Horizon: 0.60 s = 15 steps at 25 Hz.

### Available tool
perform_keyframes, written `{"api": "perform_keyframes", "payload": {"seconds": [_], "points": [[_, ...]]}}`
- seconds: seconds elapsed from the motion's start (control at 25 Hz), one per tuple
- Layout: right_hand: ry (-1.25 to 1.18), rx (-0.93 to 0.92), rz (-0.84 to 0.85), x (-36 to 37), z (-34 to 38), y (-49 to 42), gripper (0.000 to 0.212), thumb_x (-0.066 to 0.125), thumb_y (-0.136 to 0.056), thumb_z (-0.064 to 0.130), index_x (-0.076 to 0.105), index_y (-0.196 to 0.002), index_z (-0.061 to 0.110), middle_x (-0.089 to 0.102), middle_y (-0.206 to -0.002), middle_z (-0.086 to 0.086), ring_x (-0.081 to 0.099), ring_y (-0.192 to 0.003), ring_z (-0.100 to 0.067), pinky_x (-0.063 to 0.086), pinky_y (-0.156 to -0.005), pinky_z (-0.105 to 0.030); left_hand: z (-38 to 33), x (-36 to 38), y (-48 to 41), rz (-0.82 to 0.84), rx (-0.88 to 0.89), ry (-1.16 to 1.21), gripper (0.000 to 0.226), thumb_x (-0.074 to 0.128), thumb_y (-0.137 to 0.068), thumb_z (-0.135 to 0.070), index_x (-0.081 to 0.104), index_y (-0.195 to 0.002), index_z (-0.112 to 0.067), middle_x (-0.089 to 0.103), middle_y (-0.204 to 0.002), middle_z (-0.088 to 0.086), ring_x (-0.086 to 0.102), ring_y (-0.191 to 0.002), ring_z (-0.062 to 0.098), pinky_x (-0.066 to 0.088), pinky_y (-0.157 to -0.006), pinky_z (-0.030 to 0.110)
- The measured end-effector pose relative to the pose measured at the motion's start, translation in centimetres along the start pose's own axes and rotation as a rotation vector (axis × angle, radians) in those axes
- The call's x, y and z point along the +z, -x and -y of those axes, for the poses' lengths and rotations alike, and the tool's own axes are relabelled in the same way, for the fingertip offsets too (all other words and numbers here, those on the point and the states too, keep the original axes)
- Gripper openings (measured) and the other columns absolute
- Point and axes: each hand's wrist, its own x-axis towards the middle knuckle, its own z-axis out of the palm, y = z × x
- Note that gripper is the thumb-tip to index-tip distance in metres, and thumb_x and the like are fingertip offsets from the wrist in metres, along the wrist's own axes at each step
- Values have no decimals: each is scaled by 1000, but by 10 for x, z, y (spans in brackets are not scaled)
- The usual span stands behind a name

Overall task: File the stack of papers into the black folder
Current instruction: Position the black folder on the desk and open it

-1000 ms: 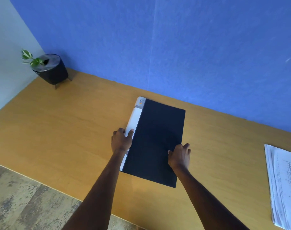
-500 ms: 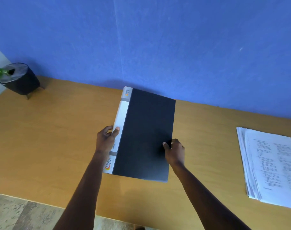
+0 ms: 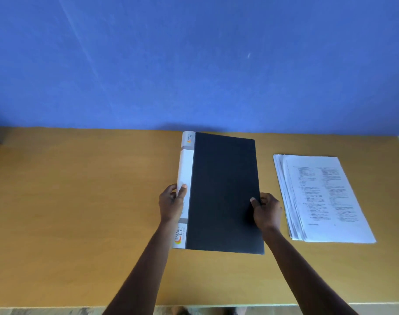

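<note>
The closed black folder (image 3: 223, 192) with a white and grey spine sits in the middle of the wooden table, lifted slightly and held from both sides. My left hand (image 3: 171, 203) grips the spine edge, thumb on top. At the folder's right edge, my right hand (image 3: 266, 209) holds on with its thumb on the black cover. The stack of printed white papers (image 3: 323, 198) lies flat on the table to the right of the folder, apart from my right hand.
The wooden table (image 3: 80, 212) runs up to a blue wall (image 3: 194, 64) behind the folder. Its near edge shows at the bottom, with patterned floor below. A dark object peeks in at the far left edge.
Both hands have carried the folder to the right, closer to the paper stack, and squared it up. The view has swung right, so the potted plant has left the frame.
</note>
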Motion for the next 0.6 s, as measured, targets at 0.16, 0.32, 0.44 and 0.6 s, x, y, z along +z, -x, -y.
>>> {"api": "perform_keyframes", "payload": {"seconds": [0.16, 0.32, 0.44, 0.6], "points": [[52, 22, -9, -27, -23, -20, 14, 70, -90, 10, 68, -103, 4, 66, -80, -3, 60, -79, -23, 43, -72, -27, 10, 42, 17, -22, 30, -87, 20, 69, -90, -24, 66, -81, -6, 60, -67, 5, 51, -62, 20, 42, -63, 29], [126, 23, 28, -39, -41, -33, 12, 70, -90, 9, 68, -99, 2, 66, -80, -8, 61, -80, -29, 44, -72, -29, 16, 64, 33, -79, 58, -219, 35, 68, -90, -23, 58, -68, 1, 53, -57, 8, 42, -56, 18, 35, -56, 29], [163, 7, 62, -40, -51, -35, 11, 69, -91, 10, 66, -97, 2, 67, -81, -10, 64, -83, -33, 46, -70, -31, 18, 71, 43, -120, 87, -279, 32, 68, -91, -21, 63, -74, 6, 63, -69, 20, 52, -63, 26, 38, -56, 27], [179, -7, 78, -40, -55, -37, 11, 68, -91, 11, 66, -99, 2, 71, -88, -13, 61, -79, -29, 49, -71, -32, 18, 73, 48, -165, 116, -378, 27, 67, -91, -22, 68, -92, 5, 66, -92, 20, 58, -83, 28, 42, -72, 29]]}}
